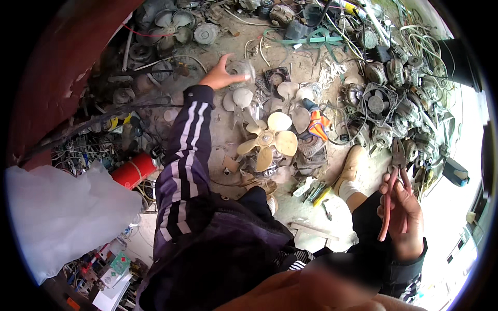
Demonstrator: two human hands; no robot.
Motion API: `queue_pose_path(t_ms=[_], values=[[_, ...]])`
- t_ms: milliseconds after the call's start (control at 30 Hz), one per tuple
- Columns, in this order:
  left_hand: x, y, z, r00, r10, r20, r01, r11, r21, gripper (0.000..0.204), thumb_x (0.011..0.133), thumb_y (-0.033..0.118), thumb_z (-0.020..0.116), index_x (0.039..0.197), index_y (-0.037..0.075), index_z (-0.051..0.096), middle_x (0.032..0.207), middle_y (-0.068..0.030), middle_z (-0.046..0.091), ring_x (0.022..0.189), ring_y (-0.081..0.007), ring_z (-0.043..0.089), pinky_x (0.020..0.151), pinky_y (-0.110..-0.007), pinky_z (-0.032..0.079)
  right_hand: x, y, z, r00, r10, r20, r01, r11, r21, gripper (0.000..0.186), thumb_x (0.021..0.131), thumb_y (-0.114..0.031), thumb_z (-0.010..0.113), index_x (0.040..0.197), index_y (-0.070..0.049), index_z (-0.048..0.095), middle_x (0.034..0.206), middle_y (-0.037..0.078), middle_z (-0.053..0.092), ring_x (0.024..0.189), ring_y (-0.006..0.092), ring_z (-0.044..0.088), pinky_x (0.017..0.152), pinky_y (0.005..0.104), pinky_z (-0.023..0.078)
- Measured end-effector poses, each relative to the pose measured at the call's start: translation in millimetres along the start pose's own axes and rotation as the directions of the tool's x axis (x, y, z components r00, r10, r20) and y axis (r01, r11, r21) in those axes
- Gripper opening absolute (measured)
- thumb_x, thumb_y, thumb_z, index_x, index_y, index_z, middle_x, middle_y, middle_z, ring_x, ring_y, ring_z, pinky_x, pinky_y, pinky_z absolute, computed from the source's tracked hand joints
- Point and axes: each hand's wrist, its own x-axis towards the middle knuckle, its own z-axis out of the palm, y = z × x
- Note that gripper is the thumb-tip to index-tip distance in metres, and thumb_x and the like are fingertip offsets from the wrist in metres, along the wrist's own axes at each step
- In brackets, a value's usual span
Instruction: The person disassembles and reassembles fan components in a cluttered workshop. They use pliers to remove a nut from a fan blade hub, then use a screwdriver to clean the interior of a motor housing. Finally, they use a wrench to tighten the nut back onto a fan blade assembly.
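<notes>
My left hand (223, 75) reaches out at upper centre with thumb and fingers apart; a blurred grey object (247, 70) is just beside its fingertips, its contact unclear. Below and to the right, several fan blade sets lie on greasy parts, the front one cream-yellow (267, 137), others grey (301, 118). My right hand (404, 207) grips large pliers (398, 160) with red handles and open at the grips, at lower right. An orange and blue cloth bundle (317, 124) lies beside the blades.
Piles of old motors and cables (394, 109) cover the right and back. A red cylinder (134, 170), tangled wires and a translucent plastic sheet (67, 217) are at left. My foot (350, 168) stands near hand tools (316, 192) on the concrete floor (327, 223).
</notes>
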Motion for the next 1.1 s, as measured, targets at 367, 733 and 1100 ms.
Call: queue_pose_path(t_ms=[367,733,1100], values=[[151.9,-66.3,-62.5,0.743,-0.013,-0.67,0.027,1.0,0.011,0.059,0.079,0.028,0.067,0.13,0.003,0.051,0.125,-0.0246,0.056,0.118,-0.0375,0.053,0.098,-0.041,0.042,1.1,-10.4,-8.2,1.0,0.02,0.014,-0.021,0.996,0.083,0.042,0.091,-0.017,0.06,0.126,0.0,0.043,0.099,0.009,0.06,0.072,0.009,0.053,0.064,0.0206,0.046],[203.3,-79.5,-92.6,0.83,-0.476,-0.29,-0.086,0.405,-0.91,0.021,0.091,0.01,0.059,0.109,0.002,0.051,0.11,-0.0097,0.058,0.101,-0.0179,0.06,0.06,-0.031,0.04,-0.7,-24.4,-14.0,0.998,-0.002,-0.062,0.013,0.985,0.175,0.055,0.092,-0.012,0.059,0.137,0.005,0.032,0.1,0.012,0.061,0.087,0.0143,0.059,0.073,0.0242,0.049],[141.1,-31.6,-21.4,0.702,-0.098,-0.706,0.071,0.995,-0.068,0.034,0.095,0.033,0.056,0.095,0.003,0.071,0.085,-0.0067,0.071,0.076,-0.0156,0.066,0.065,-0.03,0.049,-5.1,-28.8,-16.6,1.0,0.017,0.027,-0.021,0.986,0.163,0.04,0.092,-0.015,0.058,0.126,0.003,0.044,0.094,0.01,0.059,0.07,0.0082,0.047,0.066,0.0198,0.044]])
